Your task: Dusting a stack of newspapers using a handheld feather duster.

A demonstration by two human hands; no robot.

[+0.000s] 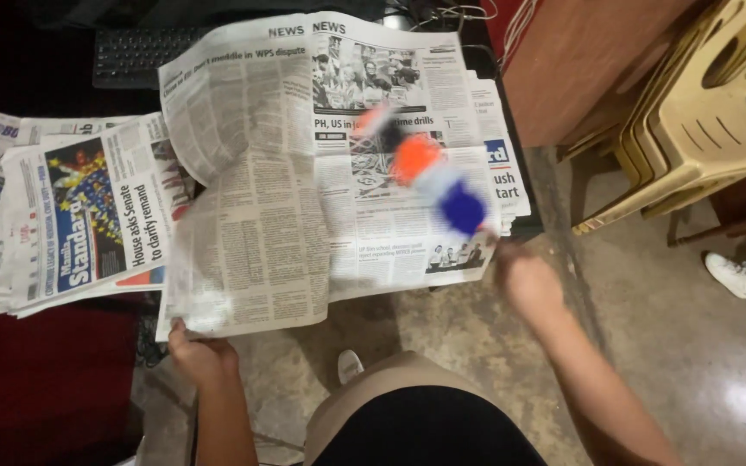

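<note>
My left hand (203, 352) grips the lower left corner of an open newspaper sheet (304, 173) that lies spread over the table edge. My right hand (527, 280) is at the sheet's lower right corner, blurred by motion, and holds a tool with an orange and blue handle (438, 181) that sweeps over the paper. The tool is too blurred to tell its kind.
A stack of folded newspapers (71, 216) lies at the left. A black keyboard (135, 53) sits at the back. Stacked beige plastic chairs (701, 112) and a brown cabinet (580, 60) stand at the right, with a white shoe (734, 274) on the concrete floor (649, 328).
</note>
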